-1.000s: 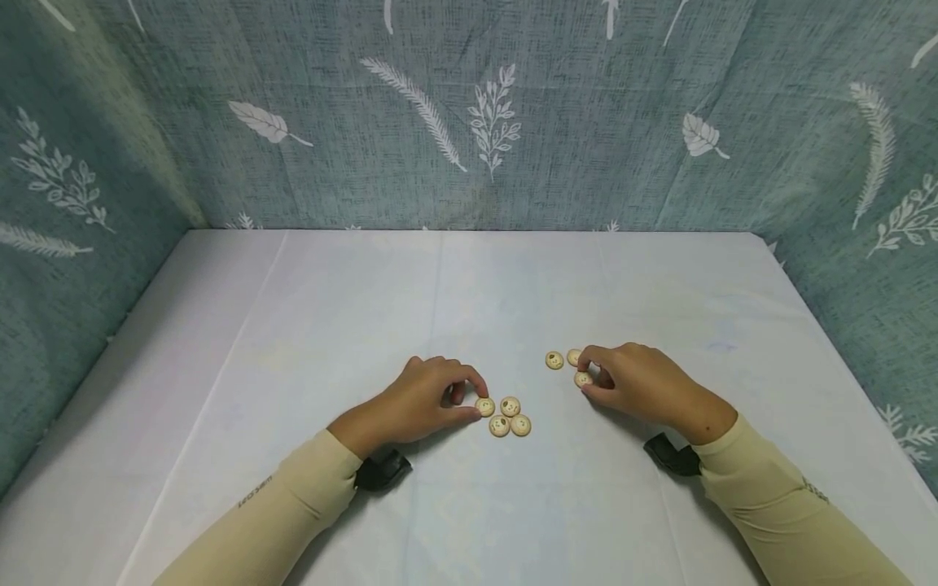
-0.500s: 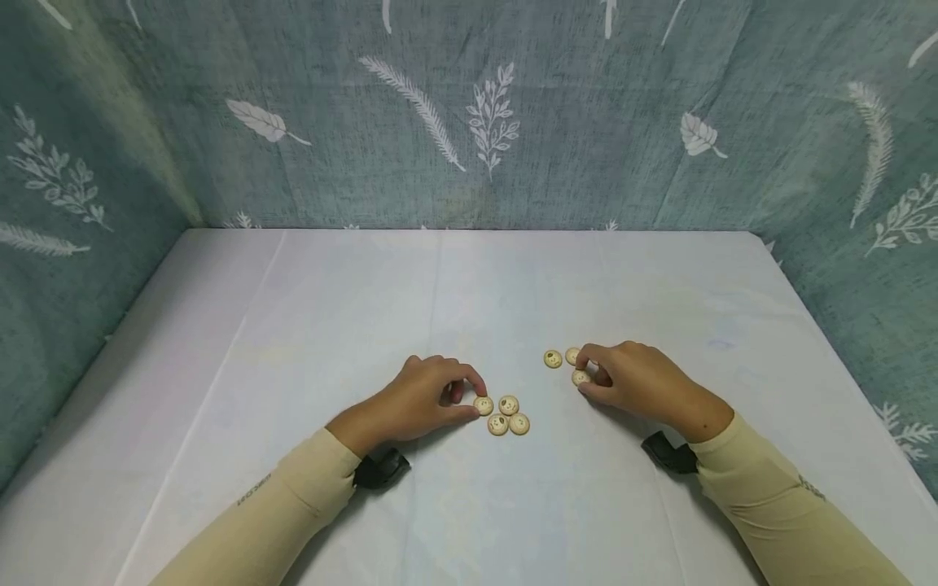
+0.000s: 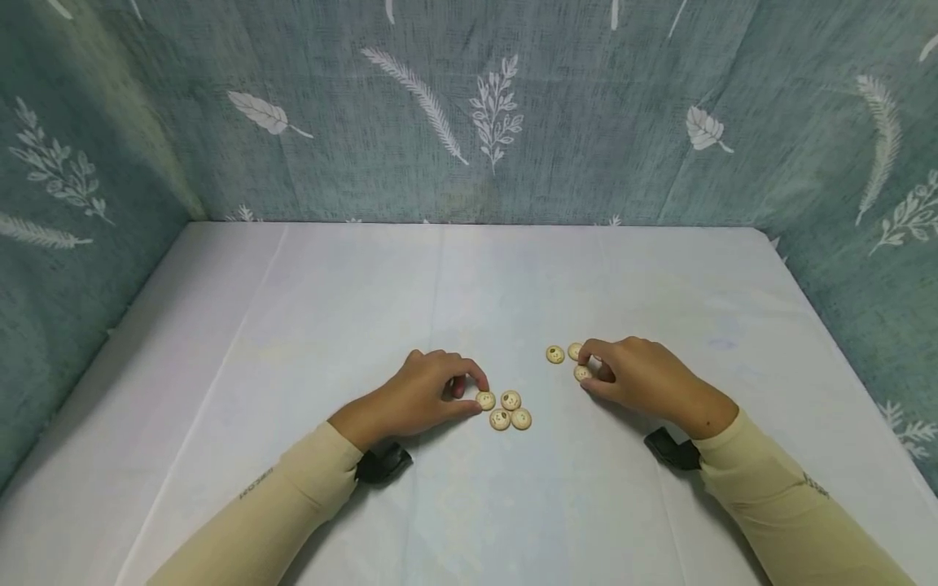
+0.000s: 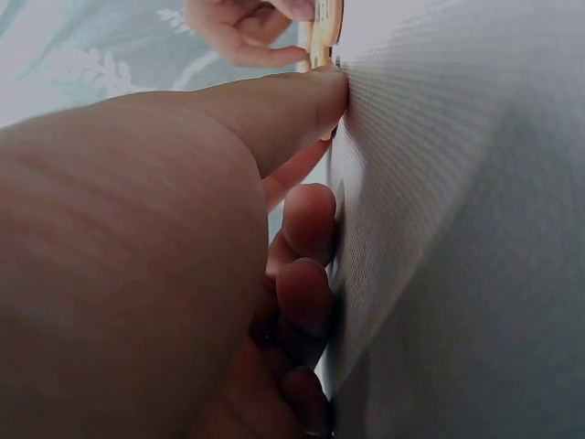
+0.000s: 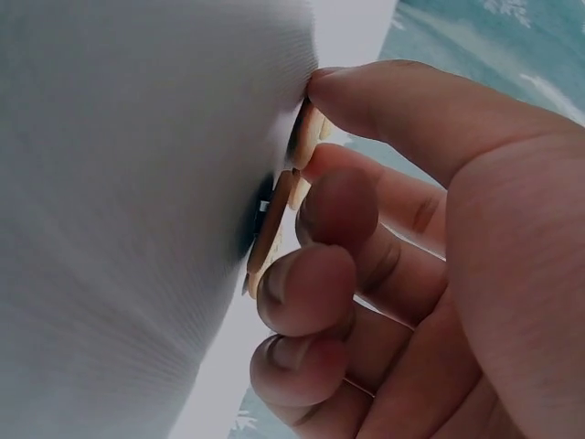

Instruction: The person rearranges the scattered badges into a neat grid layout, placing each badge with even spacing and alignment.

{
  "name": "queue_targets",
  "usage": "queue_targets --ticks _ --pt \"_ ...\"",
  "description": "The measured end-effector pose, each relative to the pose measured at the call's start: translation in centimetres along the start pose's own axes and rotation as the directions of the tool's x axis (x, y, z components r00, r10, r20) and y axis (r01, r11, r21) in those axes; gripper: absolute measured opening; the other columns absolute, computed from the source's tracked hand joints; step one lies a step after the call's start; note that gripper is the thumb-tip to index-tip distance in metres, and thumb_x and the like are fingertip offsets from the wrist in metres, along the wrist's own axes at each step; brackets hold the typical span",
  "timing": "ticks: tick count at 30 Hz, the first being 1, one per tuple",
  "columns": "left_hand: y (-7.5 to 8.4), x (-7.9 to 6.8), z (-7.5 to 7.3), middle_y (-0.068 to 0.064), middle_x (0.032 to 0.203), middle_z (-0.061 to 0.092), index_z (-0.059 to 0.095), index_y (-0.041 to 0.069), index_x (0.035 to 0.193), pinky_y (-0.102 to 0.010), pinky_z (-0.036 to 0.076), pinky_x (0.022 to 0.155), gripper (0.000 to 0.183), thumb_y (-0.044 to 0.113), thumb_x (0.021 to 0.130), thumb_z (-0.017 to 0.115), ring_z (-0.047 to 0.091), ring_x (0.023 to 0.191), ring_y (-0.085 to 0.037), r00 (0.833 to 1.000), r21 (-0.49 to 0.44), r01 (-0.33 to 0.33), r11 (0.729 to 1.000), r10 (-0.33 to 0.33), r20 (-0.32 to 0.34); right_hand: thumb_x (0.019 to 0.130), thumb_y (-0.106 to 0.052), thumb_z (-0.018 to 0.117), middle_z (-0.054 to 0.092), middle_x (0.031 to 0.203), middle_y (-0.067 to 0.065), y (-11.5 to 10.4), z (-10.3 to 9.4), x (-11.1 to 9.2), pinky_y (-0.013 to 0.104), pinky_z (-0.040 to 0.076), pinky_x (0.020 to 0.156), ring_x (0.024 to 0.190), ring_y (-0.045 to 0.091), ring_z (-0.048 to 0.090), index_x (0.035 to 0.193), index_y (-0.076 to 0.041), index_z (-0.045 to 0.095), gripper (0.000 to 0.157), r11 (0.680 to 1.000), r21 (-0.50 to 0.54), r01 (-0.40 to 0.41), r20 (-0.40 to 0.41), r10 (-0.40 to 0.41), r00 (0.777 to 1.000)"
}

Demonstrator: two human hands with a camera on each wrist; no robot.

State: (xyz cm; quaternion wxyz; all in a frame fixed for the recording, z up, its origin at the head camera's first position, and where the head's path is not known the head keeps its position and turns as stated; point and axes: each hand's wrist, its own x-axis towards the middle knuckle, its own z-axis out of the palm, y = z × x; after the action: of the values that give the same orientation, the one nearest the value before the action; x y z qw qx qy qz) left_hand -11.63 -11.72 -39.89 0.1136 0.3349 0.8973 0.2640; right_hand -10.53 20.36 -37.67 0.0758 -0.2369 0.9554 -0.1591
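On the white table lie several small round beige discs with dark printed marks, in two groups. My left hand (image 3: 421, 395) pinches the leftmost disc (image 3: 485, 400) of the nearer group between thumb and index finger. Right beside it are a disc with a dark spot (image 3: 510, 400) and two more in front. Farther right, my right hand (image 3: 645, 378) has thumb and index finger on the edges of another disc (image 3: 582, 373). Behind that one sits a partly covered disc (image 3: 575, 351), with a spotted disc (image 3: 554, 354) to its left. In the right wrist view a tilted disc (image 5: 271, 224) shows a dark underside.
A white cloth (image 3: 352, 285) covers the table. Green fabric walls (image 3: 330, 146) with white leaf prints stand at the back and both sides. Black wrist devices (image 3: 383, 465) sit under both wrists, at the ends of beige sleeves.
Both hands keep their places on the discs, and the two groups stay as they were. Only the head view shifts slightly.
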Motion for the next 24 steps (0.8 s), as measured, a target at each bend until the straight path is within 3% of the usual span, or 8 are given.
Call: queue_targets --ticks 7,18,24 --pt "-0.3 0.1 0.1 0.016 0.076 0.052 0.067 0.032 0.103 -0.036 0.029 0.081 0.017 0.035 0.089 0.076 0.046 0.075 -0.005 1.000 -0.009 -0.003 1.000 0.003 0.003 0.090 -0.020 0.073 0.053 0.063 -0.012 -0.2 -0.4 -0.1 0.024 0.038 0.057 0.057 0.004 0.043 0.104 -0.014 0.067 0.016 1.000 0.014 -0.002 0.010 0.002 1.000" --pt "-0.1 0.1 -0.1 0.016 0.077 0.052 0.067 0.031 0.104 -0.036 0.029 0.081 0.017 0.035 0.089 0.076 0.046 0.076 -0.005 1.000 -0.009 -0.002 1.000 0.002 0.005 0.088 -0.016 0.076 0.046 0.060 -0.016 -1.4 -0.6 -0.2 0.021 0.039 0.058 0.056 -0.002 0.040 0.099 -0.015 0.068 0.013 0.995 0.008 0.104 -0.075 -0.103 0.992" --pt "-0.2 0.0 0.0 0.016 0.077 0.052 0.067 0.031 0.103 -0.036 0.029 0.081 0.017 0.034 0.089 0.076 0.046 0.077 -0.005 1.000 -0.007 -0.003 1.000 0.003 0.002 0.086 -0.016 0.077 0.050 0.068 -0.014 -2.5 -0.3 -0.4 0.021 0.041 0.061 0.060 -0.002 0.040 0.099 -0.014 0.070 0.014 0.986 -0.034 0.162 -0.131 -0.165 0.978"
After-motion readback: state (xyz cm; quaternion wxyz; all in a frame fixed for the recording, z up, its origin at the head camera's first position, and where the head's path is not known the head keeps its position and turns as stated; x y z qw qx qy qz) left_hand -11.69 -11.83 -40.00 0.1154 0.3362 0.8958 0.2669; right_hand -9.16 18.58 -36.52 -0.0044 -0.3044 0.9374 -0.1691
